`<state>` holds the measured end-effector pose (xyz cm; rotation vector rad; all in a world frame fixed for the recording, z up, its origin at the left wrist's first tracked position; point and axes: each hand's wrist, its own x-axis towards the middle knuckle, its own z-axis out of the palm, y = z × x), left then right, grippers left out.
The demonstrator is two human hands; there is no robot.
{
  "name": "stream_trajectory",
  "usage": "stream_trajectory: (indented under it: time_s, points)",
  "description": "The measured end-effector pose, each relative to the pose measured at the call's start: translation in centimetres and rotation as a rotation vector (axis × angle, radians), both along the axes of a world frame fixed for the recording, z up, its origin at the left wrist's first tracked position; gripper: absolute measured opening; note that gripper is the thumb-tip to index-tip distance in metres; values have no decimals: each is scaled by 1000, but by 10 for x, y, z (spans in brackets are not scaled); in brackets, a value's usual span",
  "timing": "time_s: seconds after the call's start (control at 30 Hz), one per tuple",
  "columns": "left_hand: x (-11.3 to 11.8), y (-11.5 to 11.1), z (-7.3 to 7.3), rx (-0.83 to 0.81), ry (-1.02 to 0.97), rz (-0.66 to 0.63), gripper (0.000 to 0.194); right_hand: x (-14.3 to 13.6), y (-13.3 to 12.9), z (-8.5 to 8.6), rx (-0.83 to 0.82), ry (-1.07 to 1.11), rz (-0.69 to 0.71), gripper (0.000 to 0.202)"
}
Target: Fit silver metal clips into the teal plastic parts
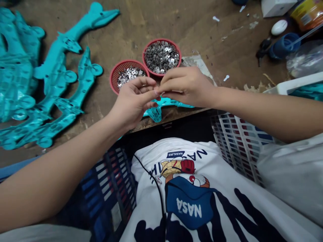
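Note:
My left hand (135, 101) and my right hand (188, 84) meet with their fingertips together at the table's front edge. Both are closed in a pinch, and whatever sits between the fingers is too small or hidden to name. Directly beneath them lies a turquoise plastic part (155, 114), partly covered by the hands. Just behind the hands stand two red baskets. The left basket (114, 75) holds small shiny metal clips (130, 74), and the right basket (179, 53) is fuller, with similar small metal pieces (161, 55).
Several turquoise plastic frames (63, 67) are piled at the left. A blue cup (284, 47), a white box (276, 6) and a yellow packet (309, 15) stand back right. Below the table edge are a white crate (238, 141) and a dark blue crate (108, 185).

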<state>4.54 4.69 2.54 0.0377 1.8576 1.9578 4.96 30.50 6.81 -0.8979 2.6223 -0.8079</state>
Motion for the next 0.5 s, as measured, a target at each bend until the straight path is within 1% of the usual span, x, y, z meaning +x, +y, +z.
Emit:
stream_trajectory:
  time_s: [0.07, 0.13, 0.17, 0.2, 0.27, 0.3, 0.33, 0.37, 0.43, 0.5]
  points:
    - [6, 0, -5, -45, -17, -25, 40, -2, 0, -2, 72, 11, 61, 44]
    - [11, 0, -7, -137, 48, -83, 35, -7, 1, -4, 131, 17, 69, 44]
    - [14, -1, -7, -233, 148, -146, 36, -12, 3, -7, 155, 14, 49, 43]
    - [16, -1, -7, -366, 290, -234, 41, -17, 5, -10, 176, 6, 18, 41]
    - [21, -3, -6, -684, 620, -449, 53, -28, 10, -19, 227, -26, -20, 38]
    - [23, -3, -6, -830, 754, -556, 58, -33, 13, -25, 248, -48, -15, 37]
    - [24, -4, -6, -947, 847, -650, 61, -37, 15, -30, 261, -71, 8, 36]
    - [24, -5, -6, -1027, 902, -725, 62, -40, 16, -35, 260, -93, 39, 35]
    - [22, -7, -8, -1093, 951, -828, 63, -41, 17, -42, 228, -129, 97, 32]
    - [18, -9, -10, -1096, 972, -878, 63, -39, 16, -45, 190, -147, 118, 28]
